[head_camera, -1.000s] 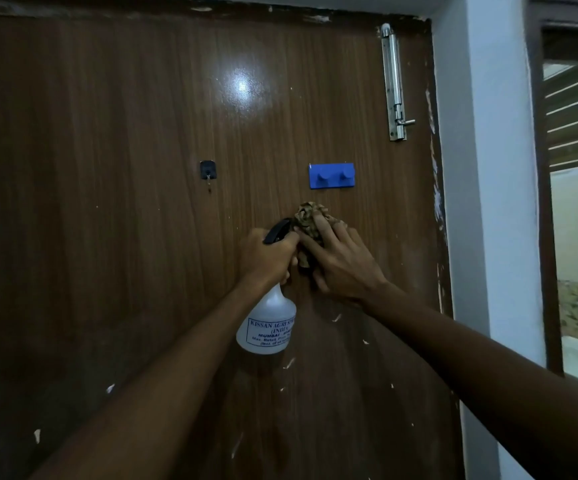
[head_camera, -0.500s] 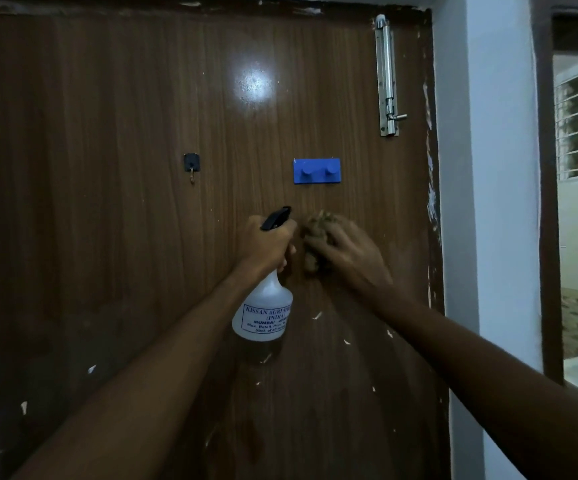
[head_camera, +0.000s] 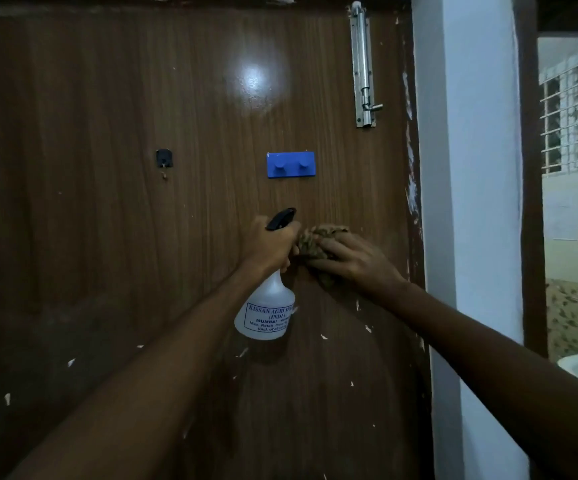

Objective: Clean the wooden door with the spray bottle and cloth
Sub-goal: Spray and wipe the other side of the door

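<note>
While the door [head_camera: 107, 237] fills most of the view, a small black hook [head_camera: 164, 158] sits on its left part and a blue hook plate [head_camera: 291, 164] near the middle. Below the plate, the left hand [head_camera: 273, 242] grips the neck of the bottle [head_camera: 267, 313], which hangs down. Just beside it, the right hand [head_camera: 353, 259] presses the cloth [head_camera: 315, 239] on the door with spread fingers. A metal bolt [head_camera: 363, 67] is at the upper right.

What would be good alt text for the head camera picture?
A person's right hand presses a cloth against a wooden door while the left hand holds a spray bottle, below a blue hook rack.
</note>
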